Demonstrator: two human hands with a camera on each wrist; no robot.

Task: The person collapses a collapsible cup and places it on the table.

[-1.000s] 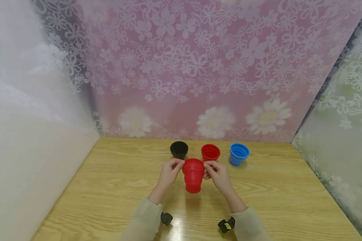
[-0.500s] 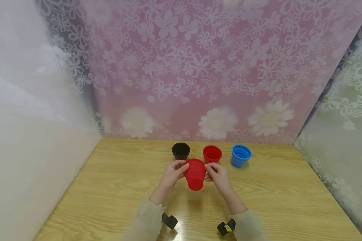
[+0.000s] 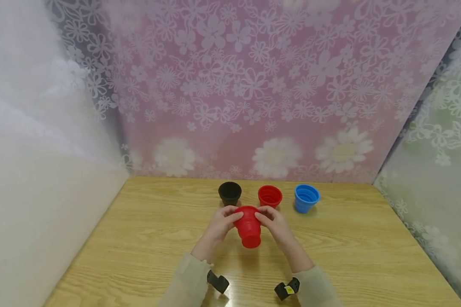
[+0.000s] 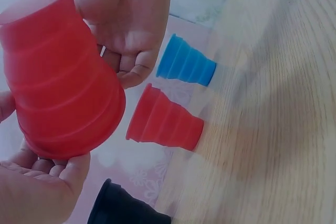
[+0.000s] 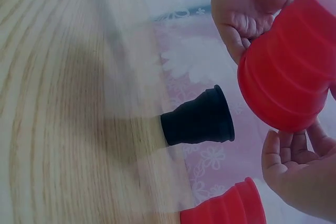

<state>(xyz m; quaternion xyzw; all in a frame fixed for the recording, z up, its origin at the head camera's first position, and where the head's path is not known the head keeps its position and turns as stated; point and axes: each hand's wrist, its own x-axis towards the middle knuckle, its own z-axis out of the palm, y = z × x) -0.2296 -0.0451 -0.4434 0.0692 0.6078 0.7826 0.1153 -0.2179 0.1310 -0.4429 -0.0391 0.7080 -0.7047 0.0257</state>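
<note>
A: Quick one. What do the hands have?

B: Left hand (image 3: 220, 225) and right hand (image 3: 276, 225), both on one red, ridged, tapered cup (image 3: 249, 228). Left pinches its left side near the wide rim, right does the same opposite. Thumbs on the near side, fingers curled behind.

A: Where's that cup, and which way up?

B: Up in the air, above the pale wood-grain counter (image 3: 150, 238), not touching it. Tilted: narrow closed base faces the person, wide end points away. Inside not visible.

A: Others?

B: Three, all upright on the counter, mouths up, in a row near the back edge. Left to right: black tapered cup (image 3: 229, 192), second red ridged cup (image 3: 270, 196), bright blue ridged cup (image 3: 306, 198). Gaps between them, none nested.

A: Anything touching the row?

B: In the head view the hands overlap the lower parts of the black one and the second red one, but the wrist views show them apart. Blue sits farthest right.

A: Material?

B: Smooth surface, can't tell more.

A: Rest of the scene?

B: Pink sheet with white flowers (image 3: 238, 85) behind the counter. Pale sleeves (image 3: 186, 279) on both arms, a small black device (image 3: 217, 281) at the left wrist, another with a yellow mark (image 3: 287, 290) at the right.
</note>
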